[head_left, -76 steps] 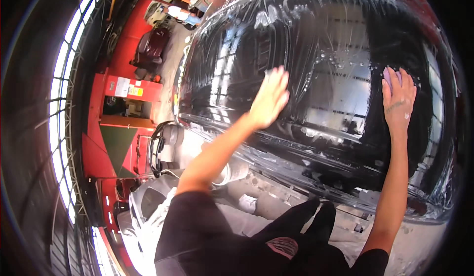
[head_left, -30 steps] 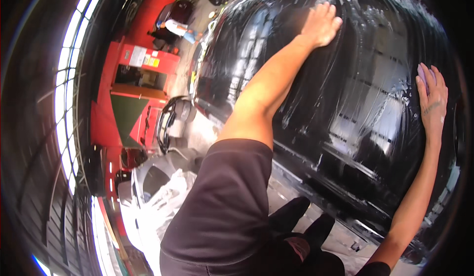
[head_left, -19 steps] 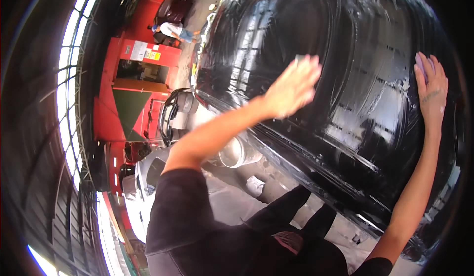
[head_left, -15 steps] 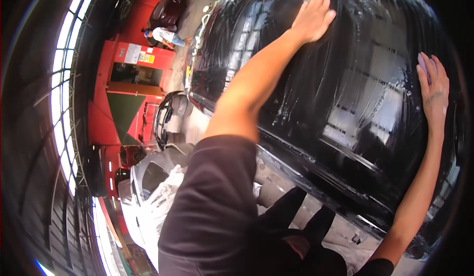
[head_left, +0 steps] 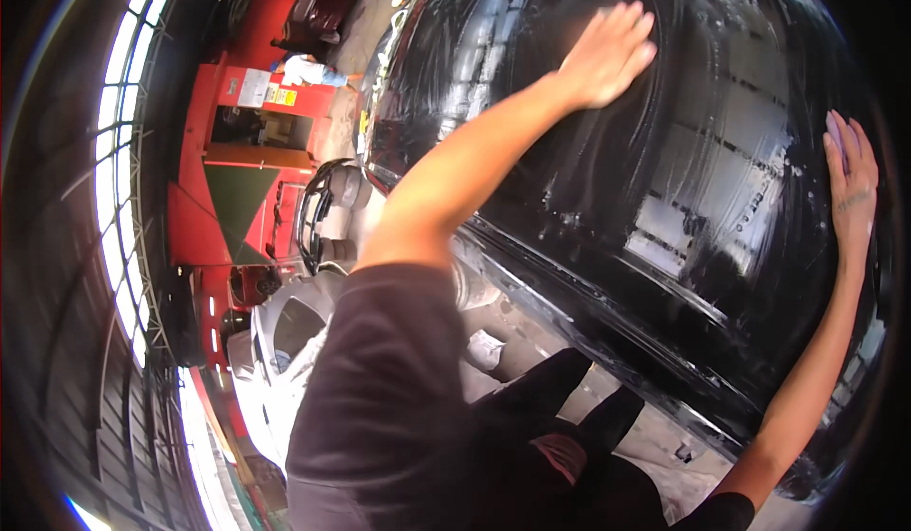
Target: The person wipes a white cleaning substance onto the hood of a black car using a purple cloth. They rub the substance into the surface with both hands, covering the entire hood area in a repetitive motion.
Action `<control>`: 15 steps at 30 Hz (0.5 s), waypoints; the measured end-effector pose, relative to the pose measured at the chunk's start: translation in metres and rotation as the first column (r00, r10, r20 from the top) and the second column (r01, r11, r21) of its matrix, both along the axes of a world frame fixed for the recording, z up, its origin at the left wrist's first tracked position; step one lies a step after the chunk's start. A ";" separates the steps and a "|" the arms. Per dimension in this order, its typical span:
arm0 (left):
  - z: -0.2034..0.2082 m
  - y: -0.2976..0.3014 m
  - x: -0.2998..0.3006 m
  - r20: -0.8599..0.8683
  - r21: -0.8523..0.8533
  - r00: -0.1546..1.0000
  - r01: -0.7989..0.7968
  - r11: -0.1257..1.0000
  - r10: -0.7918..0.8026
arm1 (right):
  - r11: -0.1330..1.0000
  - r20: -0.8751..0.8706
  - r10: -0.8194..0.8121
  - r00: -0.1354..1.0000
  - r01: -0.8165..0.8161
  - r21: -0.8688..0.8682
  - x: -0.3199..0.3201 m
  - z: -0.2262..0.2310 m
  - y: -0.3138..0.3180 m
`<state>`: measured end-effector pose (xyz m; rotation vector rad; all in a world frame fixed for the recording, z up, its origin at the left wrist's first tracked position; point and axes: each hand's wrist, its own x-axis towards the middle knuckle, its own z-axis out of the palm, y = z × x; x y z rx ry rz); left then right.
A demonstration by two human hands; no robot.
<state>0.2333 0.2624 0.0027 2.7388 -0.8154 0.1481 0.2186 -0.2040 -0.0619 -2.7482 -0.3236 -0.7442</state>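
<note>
A large glossy black car panel (head_left: 588, 161) curves across the right half of the view, wet and streaked with whitish film and drops. My left hand (head_left: 607, 61) lies flat on its far part, fingers stretched and fairly close together, with nothing seen in it. Over at the panel's right side, my right hand (head_left: 854, 185) presses a small purple piece (head_left: 833, 130) against the surface. Only a sliver of that piece shows between thumb and fingers, so its exact kind cannot be told.
Below the panel runs the car's lower edge (head_left: 607, 327), close to my legs. Car parts, including a grey bumper-like piece (head_left: 289, 327), stand at the left. Farther off are a red wall (head_left: 195, 204), a dark red car (head_left: 318, 9) and another person (head_left: 308, 71).
My left hand has slid a little nearer along the panel, and its elbow has shifted left. My right hand sits slightly farther right. The view has tilted slightly; the distant person has changed posture.
</note>
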 end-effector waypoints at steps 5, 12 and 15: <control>0.000 -0.010 -0.007 -0.025 0.080 1.000 -0.012 0.997 0.014 | 0.998 0.000 0.056 0.998 -0.056 0.033 0.008 -0.010 -0.009; 0.002 0.045 -0.241 -0.281 0.145 0.952 0.165 0.976 -0.119 | 0.999 -0.012 -0.032 0.999 0.032 0.002 0.006 -0.010 -0.014; -0.009 0.012 -0.111 -0.072 0.108 0.991 0.123 0.986 -0.116 | 1.000 -0.029 -0.022 0.999 0.022 -0.003 0.009 -0.017 -0.023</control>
